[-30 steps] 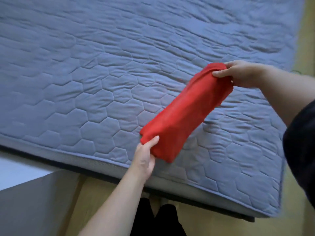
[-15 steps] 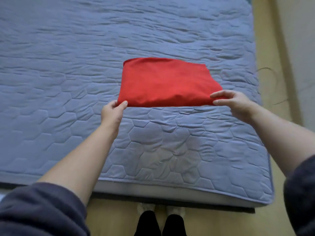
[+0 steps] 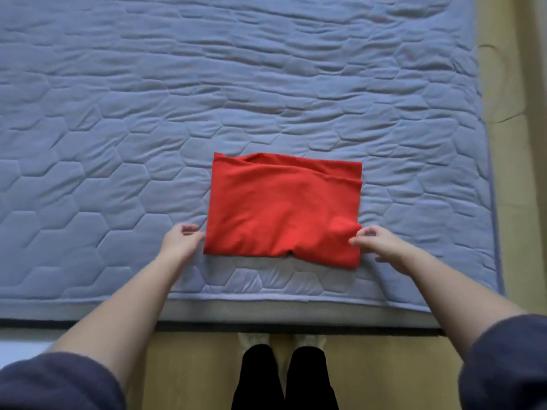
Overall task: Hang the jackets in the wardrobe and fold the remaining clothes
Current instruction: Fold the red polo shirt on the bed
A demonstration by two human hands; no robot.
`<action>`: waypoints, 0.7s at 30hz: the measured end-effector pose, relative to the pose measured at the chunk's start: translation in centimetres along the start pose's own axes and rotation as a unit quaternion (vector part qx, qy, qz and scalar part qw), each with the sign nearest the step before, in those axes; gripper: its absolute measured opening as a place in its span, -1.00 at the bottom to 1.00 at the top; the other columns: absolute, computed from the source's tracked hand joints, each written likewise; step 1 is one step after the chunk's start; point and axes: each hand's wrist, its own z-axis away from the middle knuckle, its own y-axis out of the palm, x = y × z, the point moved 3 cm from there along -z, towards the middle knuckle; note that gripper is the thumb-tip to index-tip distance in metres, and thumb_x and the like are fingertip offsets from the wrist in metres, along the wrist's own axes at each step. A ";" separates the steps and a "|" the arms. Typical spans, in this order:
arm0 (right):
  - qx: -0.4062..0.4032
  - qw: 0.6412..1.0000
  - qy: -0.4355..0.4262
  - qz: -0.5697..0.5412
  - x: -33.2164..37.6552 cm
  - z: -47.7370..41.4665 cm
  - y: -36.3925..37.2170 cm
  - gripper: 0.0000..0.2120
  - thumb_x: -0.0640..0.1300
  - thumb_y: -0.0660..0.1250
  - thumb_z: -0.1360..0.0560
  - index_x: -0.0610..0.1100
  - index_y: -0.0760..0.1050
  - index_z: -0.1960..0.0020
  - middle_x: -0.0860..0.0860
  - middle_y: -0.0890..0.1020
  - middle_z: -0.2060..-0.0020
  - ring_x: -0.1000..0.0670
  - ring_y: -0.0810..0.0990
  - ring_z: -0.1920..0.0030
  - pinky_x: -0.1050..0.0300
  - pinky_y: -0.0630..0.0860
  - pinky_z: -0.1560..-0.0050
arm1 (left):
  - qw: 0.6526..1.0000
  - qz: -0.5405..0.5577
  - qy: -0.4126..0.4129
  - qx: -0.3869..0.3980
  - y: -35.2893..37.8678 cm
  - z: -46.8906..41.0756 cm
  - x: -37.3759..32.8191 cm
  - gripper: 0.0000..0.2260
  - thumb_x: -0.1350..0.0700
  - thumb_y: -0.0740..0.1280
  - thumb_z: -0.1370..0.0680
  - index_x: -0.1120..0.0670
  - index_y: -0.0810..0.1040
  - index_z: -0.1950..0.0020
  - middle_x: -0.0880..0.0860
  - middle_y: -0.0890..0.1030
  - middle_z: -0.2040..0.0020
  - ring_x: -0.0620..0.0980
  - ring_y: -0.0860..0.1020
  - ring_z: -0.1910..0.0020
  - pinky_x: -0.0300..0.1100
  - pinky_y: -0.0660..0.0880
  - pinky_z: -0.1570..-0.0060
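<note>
Showing red garment (image 3: 281, 208) folded to flat rectangle on bed (image 3: 118, 113), near front edge. Left hand (image 3: 180, 242) and right hand (image 3: 377, 242) at near corners, fingers (image 3: 356, 240) loosely curled against cloth; pinch or touch unclear. Fold judged complete; remaining work out of view.
</note>
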 end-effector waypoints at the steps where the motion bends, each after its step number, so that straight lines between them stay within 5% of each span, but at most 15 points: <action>1: -0.020 0.999 0.011 -0.034 0.9 -0.8 -0.5 -0.77 -0.11 0.40 -0.50 -0.05 0.39 -0.07 0.01 0.53 0.18 0.06 0.47 0.24 0.18 0.34 0.23 | 1.000 0.000 0.022 -0.002 0.3 -0.7 -1.5 -0.67 0.21 0.39 -0.51 0.24 0.49 -0.26 0.24 0.56 -0.19 0.18 0.53 -0.17 0.00 0.45 -0.15; 4: -0.034 0.988 0.032 -0.147 2.9 -3.3 -0.7 -0.64 -0.06 0.40 -0.50 -0.03 0.33 -0.21 0.01 0.54 0.19 0.06 0.50 0.30 0.18 0.43 0.26 | 0.998 0.000 0.056 0.010 2.0 -2.8 -4.7 -0.57 0.12 0.43 -0.49 0.21 0.43 -0.30 0.22 0.55 -0.20 0.17 0.55 -0.15 0.02 0.47 -0.19; 8: -0.071 0.971 0.035 -0.224 3.5 -6.3 0.7 -0.76 -0.02 0.42 -0.48 -0.10 0.50 -0.06 -0.03 0.61 0.19 0.04 0.53 0.33 0.22 0.41 0.32 | 0.993 -0.020 0.111 -0.042 3.3 -5.1 -6.9 -0.56 0.02 0.46 -0.45 0.17 0.46 -0.24 0.16 0.57 -0.17 0.12 0.55 -0.14 0.02 0.45 -0.20; 13: -0.089 0.961 0.018 -0.261 3.1 -7.3 0.5 -0.79 -0.13 0.47 -0.44 -0.16 0.54 -0.02 -0.02 0.63 0.21 0.12 0.58 0.41 0.22 0.54 0.32 | 0.955 -0.043 0.237 -0.176 2.7 -5.4 -9.4 -0.88 0.07 0.41 -0.48 0.06 0.50 0.11 0.09 0.55 0.10 0.03 0.49 0.14 -0.21 0.35 0.13; 16: -0.158 0.963 -0.040 -0.213 3.2 -6.4 0.0 -0.75 -0.22 0.45 -0.45 -0.16 0.44 -0.05 -0.07 0.61 0.15 0.10 0.55 0.31 0.22 0.52 0.24 | 0.969 0.019 0.224 -0.101 3.2 -5.5 -9.4 -0.86 0.14 0.32 -0.53 0.04 0.39 0.17 -0.03 0.46 0.29 -0.02 0.41 0.28 -0.14 0.34 0.18; 21: -0.253 0.921 -0.203 -0.217 5.5 -5.0 -1.4 -0.76 -0.30 0.36 -0.50 -0.02 0.39 0.17 -0.03 0.59 0.27 0.10 0.53 0.30 0.16 0.46 0.18 | 0.973 0.157 0.169 -0.021 3.1 -5.9 -9.8 -0.92 0.22 0.25 -0.60 0.05 0.43 -0.05 -0.03 0.55 0.23 -0.20 0.49 0.35 -0.31 0.44 0.30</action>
